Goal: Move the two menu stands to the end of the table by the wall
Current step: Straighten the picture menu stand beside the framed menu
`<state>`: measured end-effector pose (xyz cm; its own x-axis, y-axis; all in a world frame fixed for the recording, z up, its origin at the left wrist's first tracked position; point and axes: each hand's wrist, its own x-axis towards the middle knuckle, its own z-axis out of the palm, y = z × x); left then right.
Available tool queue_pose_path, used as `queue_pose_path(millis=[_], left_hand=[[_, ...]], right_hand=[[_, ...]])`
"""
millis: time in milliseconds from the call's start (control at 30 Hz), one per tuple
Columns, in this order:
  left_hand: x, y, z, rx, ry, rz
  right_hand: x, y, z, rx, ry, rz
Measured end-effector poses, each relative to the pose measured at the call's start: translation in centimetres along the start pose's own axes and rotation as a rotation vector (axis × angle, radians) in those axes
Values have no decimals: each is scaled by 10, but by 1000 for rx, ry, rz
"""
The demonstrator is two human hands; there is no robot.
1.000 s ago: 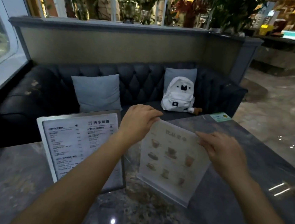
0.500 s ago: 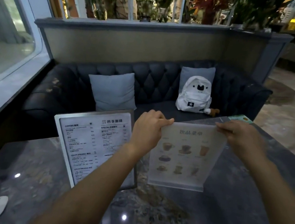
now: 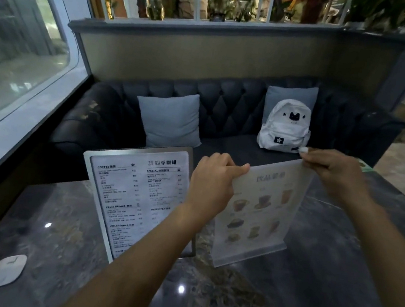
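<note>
A clear acrylic drinks menu stand (image 3: 260,211) with pictures of cups stands on the dark marble table (image 3: 320,282). My left hand (image 3: 213,180) pinches its top left corner and my right hand (image 3: 334,174) pinches its top right corner. To its left stands a metal-framed menu stand (image 3: 130,195) with black text, tilted back; my left forearm crosses in front of its lower right part. The window wall (image 3: 23,106) runs along the table's left end.
A white oval coaster-like object (image 3: 6,270) lies at the table's near left. Behind the table is a dark tufted sofa (image 3: 227,110) with two grey cushions and a white backpack (image 3: 284,129). A green card (image 3: 364,165) lies at the far right edge.
The view has swung left toward the window. The drinks menu stand, held by both hands, has shifted and turned, and now stands close beside the framed menu.
</note>
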<state>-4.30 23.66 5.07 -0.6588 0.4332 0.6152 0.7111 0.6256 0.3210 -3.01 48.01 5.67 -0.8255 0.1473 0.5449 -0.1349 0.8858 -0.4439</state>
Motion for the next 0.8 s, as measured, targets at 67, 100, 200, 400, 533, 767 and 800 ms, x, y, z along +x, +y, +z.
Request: queue_pose_path(millis=[67, 100, 200, 400, 533, 767, 800], left_hand=[[0, 0, 1, 3, -2, -6], [0, 0, 1, 3, -2, -6], [0, -1, 0, 10, -9, -4], [0, -4, -2, 25, -19, -1], [-1, -4, -1, 31, -8, 7], [-16, -10, -5, 75, -47, 36], [-17, -11, -7, 72, -49, 37]], right_hand=[[-1, 3, -2, 9, -10, 6], [-2, 4, -3, 7, -16, 5], [-2, 4, -4, -18, -15, -14], [-6, 3, -3, -22, -7, -21], [-7, 3, -7, -88, -45, -11], [-15, -9, -9, -263, -152, 10], [-15, -12, -9, -296, -167, 1]])
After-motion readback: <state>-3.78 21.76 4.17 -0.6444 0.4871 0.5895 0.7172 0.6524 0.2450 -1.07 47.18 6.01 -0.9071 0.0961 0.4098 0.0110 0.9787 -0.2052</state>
